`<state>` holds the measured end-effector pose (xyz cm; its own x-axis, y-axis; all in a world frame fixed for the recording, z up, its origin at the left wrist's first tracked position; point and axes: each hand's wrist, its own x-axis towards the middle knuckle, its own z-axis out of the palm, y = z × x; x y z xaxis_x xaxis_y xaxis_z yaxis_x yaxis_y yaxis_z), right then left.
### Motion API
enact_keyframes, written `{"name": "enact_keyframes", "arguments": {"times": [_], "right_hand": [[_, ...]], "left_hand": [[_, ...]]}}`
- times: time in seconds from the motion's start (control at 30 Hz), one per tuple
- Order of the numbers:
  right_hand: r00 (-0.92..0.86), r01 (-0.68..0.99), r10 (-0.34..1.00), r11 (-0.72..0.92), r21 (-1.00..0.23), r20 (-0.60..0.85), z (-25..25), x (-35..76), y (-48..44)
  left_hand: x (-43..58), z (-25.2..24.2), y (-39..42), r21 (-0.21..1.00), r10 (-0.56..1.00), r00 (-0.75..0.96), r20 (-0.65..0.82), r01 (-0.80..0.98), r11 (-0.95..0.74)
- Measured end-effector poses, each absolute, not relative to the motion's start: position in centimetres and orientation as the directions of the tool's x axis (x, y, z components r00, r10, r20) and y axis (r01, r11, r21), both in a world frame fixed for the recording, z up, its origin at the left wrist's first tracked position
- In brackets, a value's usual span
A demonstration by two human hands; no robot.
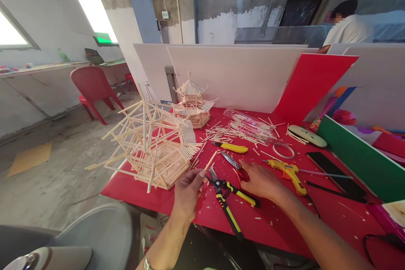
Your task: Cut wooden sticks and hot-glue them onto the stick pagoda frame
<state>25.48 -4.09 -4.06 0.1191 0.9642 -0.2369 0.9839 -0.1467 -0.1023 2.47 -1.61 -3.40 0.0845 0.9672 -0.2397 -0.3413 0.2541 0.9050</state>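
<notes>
My left hand (189,190) pinches a thin wooden stick (210,160) that slants up to the right. My right hand (258,180) lies over the red handles of a pair of scissors (230,160), fingers closed around them; the blades point left. Between the hands, yellow-and-black pliers (223,196) rest on the table with their handles spread. Left of my left hand stands an open frame pavilion (152,143) built of sticks, its roof partly covered. Behind it is a smaller, roofed stick pavilion (191,103).
On the red table (272,228) lie a yellow utility knife (232,147), a hot glue gun (286,173), a tape roll (284,150), a phone (332,173) and loose sticks (247,128). White boards (234,76) stand behind. A person (348,27) is beyond them.
</notes>
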Motion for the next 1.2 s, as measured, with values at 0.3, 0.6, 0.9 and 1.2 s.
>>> {"name": "enact_keyframes", "arguments": {"times": [0.3, 0.6, 0.9, 1.2], "right_hand": [[0.118, 0.986, 0.953, -0.146, -0.079, -0.280, -4.1, 26.5, -3.5], [0.082, 0.979, 0.974, -0.118, -0.169, -0.210, -5.0, 27.4, -4.1], [0.049, 0.819, 0.998, -0.063, -0.570, -0.040, -2.9, 26.0, -8.0], [-0.083, 0.728, 0.995, 0.103, -0.677, 0.062, -1.6, 22.2, -9.6]], "left_hand": [[2.4, -3.0, -1.9, 0.907, 0.970, 0.088, -0.228, -0.343, 0.244], [2.5, -2.7, -2.1, 0.903, 0.972, 0.061, -0.226, -0.361, 0.232], [3.3, -1.9, -1.7, 0.909, 0.982, 0.037, -0.185, -0.373, 0.186], [4.5, -1.7, -2.4, 0.936, 0.988, 0.097, -0.122, -0.321, 0.147]]}}
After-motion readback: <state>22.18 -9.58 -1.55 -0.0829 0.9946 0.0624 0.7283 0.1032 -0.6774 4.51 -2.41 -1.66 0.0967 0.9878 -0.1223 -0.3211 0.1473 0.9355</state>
